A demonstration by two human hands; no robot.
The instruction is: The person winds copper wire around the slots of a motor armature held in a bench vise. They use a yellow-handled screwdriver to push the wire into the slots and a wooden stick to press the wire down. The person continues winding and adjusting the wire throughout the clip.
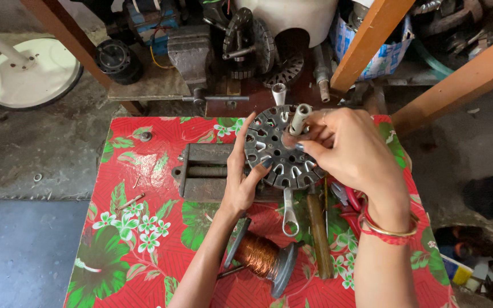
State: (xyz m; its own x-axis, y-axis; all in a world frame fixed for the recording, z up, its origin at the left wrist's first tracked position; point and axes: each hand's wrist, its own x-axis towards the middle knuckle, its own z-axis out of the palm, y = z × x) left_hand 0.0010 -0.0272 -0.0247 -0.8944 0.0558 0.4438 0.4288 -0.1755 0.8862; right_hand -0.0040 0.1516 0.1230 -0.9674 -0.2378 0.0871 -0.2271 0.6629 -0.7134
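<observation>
1. Counts: one slotted round stator core [281, 149], one white tube [300, 118] in the right hand's fingers, one more white tube [279, 93] standing just beyond the core's far rim, one spool of copper wire [258, 255], one wrench [289, 212], one wooden-handled tool [319, 234], one red-handled pliers [351, 206] – two hands at work.
2. Left hand [241, 174] – grip wide open, spread around the core's left rim; thumb on the near-left edge, fingers reaching up the far-left edge, steadying the disc.
3. Right hand [349, 151] – grip closed to a pinch; thumb and fingertips clamp the white tube at its lower part, right over the core's centre hole.
4. Stator core sits at the far middle of the desk [144, 239], above a grey metal vise [206, 171]; flat face tilted up toward the camera, its axis running roughly up out of the desk.
5. Held white tube: long axis near upright, slightly leaning right; open end points up and far, lower end hidden in the fingers – cannot tell if it touches the core.
6. Spool lies near-centre of the desk; wrench and wooden-handled tool lie just near the core, long axes running near-to-far.
</observation>
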